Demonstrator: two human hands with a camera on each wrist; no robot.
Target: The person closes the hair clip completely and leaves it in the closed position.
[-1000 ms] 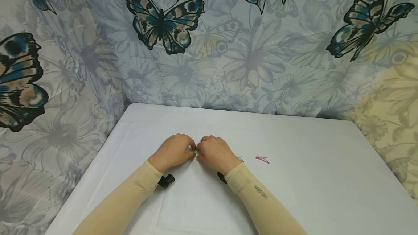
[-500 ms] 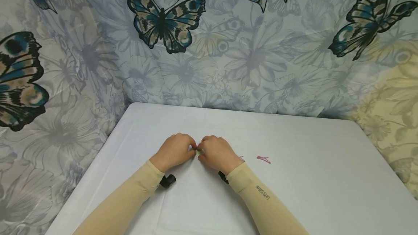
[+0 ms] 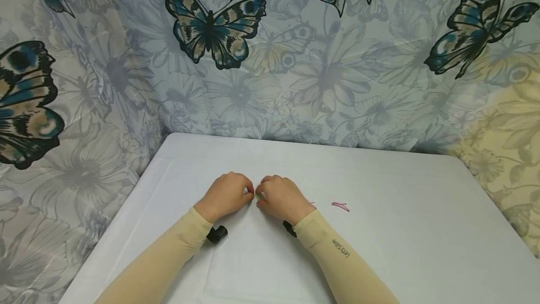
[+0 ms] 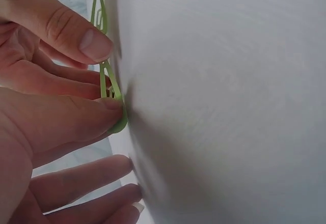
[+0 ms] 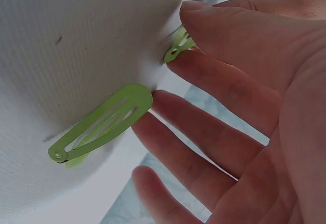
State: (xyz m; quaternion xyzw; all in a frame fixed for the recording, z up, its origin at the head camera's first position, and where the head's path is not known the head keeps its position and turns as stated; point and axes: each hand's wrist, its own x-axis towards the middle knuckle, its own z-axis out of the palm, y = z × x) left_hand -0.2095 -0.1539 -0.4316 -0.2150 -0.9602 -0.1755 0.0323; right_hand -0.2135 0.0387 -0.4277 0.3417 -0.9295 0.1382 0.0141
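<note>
Between the two hands, in the middle of the table, is a small green snap hair clip (image 4: 113,79). My left hand (image 3: 224,196) pinches its rounded end with thumb and index finger, the other fingers spread loosely. Around its narrow end close the thumb and index finger of my right hand (image 3: 281,197); in the right wrist view that tip (image 5: 173,54) pokes out from under the thumb. A second green snap hair clip (image 5: 125,95) lies on the white cloth by the right middle fingertip. In the head view only a sliver of green (image 3: 258,196) shows.
Pinkish-red hair clips (image 3: 340,207) lie to the right of my right hand, one mostly hidden behind that wrist. The table (image 3: 401,229) has a white cover. Patterned butterfly fabric (image 3: 320,74) hangs behind and at its left side.
Both hands stay in nearly the same place. Slightly more of the green hair clip shows between the fingertips now. The whole view has shifted a little.
</note>
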